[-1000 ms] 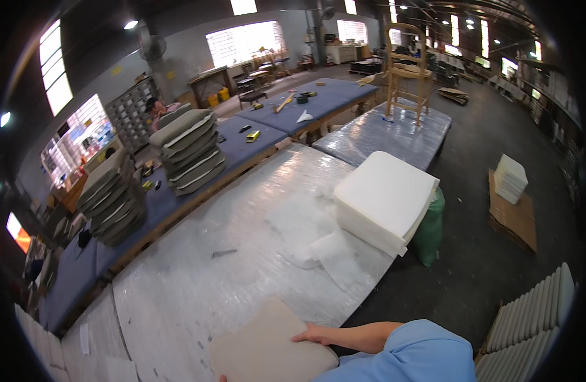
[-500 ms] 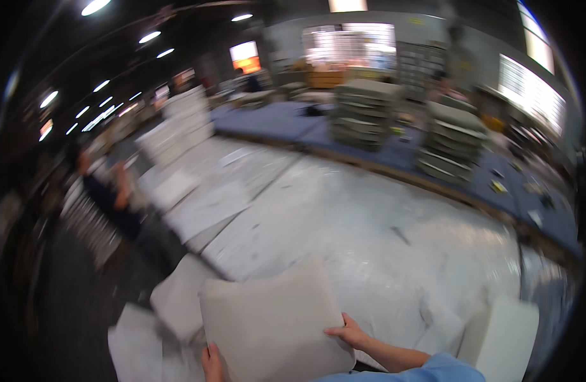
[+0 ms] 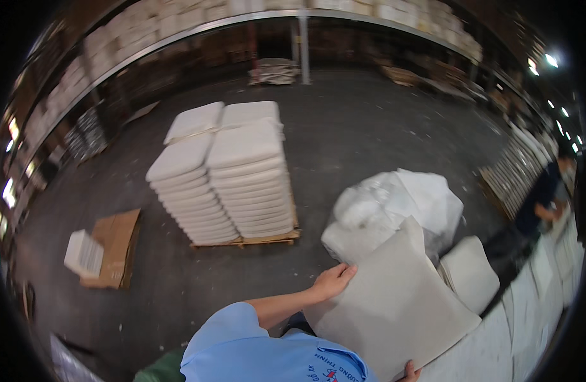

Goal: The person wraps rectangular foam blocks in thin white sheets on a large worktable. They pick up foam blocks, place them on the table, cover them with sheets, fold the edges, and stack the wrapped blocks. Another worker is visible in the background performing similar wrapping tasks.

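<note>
A pale beige square seat cushion [image 3: 395, 305] with pointed corners is tilted in front of me, held from two sides. My left hand [image 3: 332, 282] is closed on its upper left edge, fingers reaching onto the cushion. My right hand [image 3: 410, 372] grips the lower edge near the bottom of the view; only a thumb and part of the fingers show. Beyond the cushion lies another beige cushion [image 3: 472, 275], over the edge of a pale covered table [image 3: 484, 347].
A clear plastic bag [image 3: 363, 207] of white material bulges on the floor beyond the cushion. Stacked white cushions [image 3: 251, 181] stand on a pallet. At left, a white block [image 3: 83, 253] rests by cardboard [image 3: 118, 245]. A person [image 3: 536, 207] works at far right; loaded shelving [image 3: 304, 48] lines the back.
My view has swung left from the tables to the floor and pallet. The cushion has come round with both hands still on it. The other person now appears on the right.
</note>
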The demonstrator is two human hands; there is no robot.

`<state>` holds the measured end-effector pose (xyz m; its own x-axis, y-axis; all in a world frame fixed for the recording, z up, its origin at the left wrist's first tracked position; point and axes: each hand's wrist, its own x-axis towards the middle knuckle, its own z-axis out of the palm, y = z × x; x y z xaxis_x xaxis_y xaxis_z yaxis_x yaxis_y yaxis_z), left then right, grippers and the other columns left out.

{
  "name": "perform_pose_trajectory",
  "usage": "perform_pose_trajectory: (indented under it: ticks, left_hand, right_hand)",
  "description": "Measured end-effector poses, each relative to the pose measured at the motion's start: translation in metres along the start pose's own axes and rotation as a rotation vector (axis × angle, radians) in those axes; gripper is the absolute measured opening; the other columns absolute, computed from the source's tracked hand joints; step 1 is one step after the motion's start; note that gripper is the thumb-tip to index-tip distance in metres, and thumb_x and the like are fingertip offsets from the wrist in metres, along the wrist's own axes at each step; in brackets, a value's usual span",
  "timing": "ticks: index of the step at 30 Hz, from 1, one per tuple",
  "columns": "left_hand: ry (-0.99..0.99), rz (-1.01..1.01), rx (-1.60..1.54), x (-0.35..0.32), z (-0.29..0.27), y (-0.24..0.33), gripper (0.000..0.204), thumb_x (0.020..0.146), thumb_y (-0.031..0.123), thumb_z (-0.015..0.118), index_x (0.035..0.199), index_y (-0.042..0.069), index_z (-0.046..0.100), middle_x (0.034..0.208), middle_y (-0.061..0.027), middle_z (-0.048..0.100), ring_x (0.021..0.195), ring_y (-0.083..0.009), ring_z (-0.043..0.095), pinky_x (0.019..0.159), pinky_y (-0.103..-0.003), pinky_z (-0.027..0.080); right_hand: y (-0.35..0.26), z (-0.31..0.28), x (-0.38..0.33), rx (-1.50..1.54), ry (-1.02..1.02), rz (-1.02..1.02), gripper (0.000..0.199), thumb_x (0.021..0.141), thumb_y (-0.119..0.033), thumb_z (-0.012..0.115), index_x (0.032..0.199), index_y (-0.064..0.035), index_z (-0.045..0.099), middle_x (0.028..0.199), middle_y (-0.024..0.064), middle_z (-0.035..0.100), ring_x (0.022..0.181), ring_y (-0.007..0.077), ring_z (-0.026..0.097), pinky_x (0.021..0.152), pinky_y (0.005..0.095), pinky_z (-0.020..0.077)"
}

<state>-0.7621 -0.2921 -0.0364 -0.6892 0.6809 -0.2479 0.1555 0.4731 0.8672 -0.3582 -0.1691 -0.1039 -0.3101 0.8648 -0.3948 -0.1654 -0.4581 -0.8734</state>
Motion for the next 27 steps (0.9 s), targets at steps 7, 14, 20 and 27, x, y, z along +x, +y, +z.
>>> perform_pose_trajectory:
  ticks: [7, 14, 20, 27]
  left_hand:
    - [0.272, -0.167, -0.114, -0.078, -0.124, -0.096, 0.068, 0.103, 0.067, 0.038, 0.123, 0.007, 0.064, 0.115, -0.0181, 0.07, 0.113, -0.0372, 0.065, 0.097, -0.044, 0.048]
    - [0.495, -0.223, -0.165, -0.133, -0.257, -0.189, 0.064, 0.105, 0.061, 0.039, 0.123, 0.006, 0.064, 0.114, -0.0175, 0.07, 0.111, -0.0339, 0.065, 0.097, -0.042, 0.048]
    - [0.68, -0.31, -0.236, -0.172, -0.351, -0.247, 0.061, 0.106, 0.056, 0.041, 0.13, 0.004, 0.062, 0.121, -0.0186, 0.069, 0.115, -0.0327, 0.064, 0.101, -0.04, 0.046]
    - [0.929, -0.338, -0.428, -0.2, -0.418, -0.314, 0.062, 0.107, 0.052, 0.044, 0.133, -0.002, 0.061, 0.127, -0.0183, 0.067, 0.122, -0.0272, 0.06, 0.105, -0.038, 0.044]
  right_hand:
    - [0.022, 0.118, -0.009, -0.172, -0.282, 0.05, 0.066, 0.094, -0.011, 0.072, 0.15, 0.0023, 0.042, 0.143, 0.0205, 0.055, 0.126, 0.0332, 0.054, 0.109, 0.0473, 0.0434]
    - [0.097, 0.262, -0.036, -0.184, -0.446, 0.185, 0.06, 0.094, -0.01, 0.07, 0.148, -0.0008, 0.045, 0.138, 0.0191, 0.059, 0.121, 0.0332, 0.06, 0.102, 0.0461, 0.05]
    - [0.154, 0.374, -0.054, -0.208, -0.619, 0.218, 0.056, 0.096, -0.005, 0.063, 0.148, -0.0017, 0.043, 0.137, 0.0157, 0.06, 0.12, 0.0305, 0.061, 0.099, 0.045, 0.0529]
    - [0.201, 0.497, -0.044, -0.276, -0.812, 0.26, 0.073, 0.077, -0.016, 0.083, 0.14, 0.0002, 0.049, 0.127, 0.0149, 0.064, 0.116, 0.0281, 0.061, 0.102, 0.0454, 0.0478]
